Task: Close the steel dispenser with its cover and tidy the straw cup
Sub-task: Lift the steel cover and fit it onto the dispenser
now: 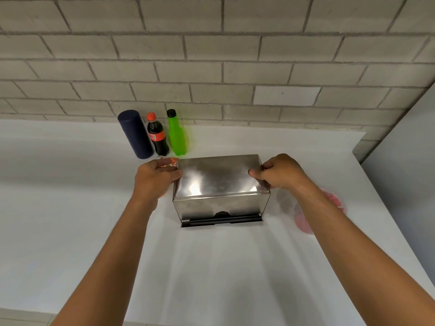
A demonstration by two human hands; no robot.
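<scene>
A steel dispenser stands on the white counter, its shiny cover lying on top of the box. My left hand grips the cover's left end and my right hand grips its right end. A black slot runs along the dispenser's front bottom. A small orange and white cup shows just behind my left hand, mostly hidden. A clear cup with a pink tint lies to the right, partly hidden under my right forearm.
Against the brick wall stand a dark blue cylinder, a cola bottle and a green bottle. The white counter stretches left and toward me. A grey wall panel closes the right side.
</scene>
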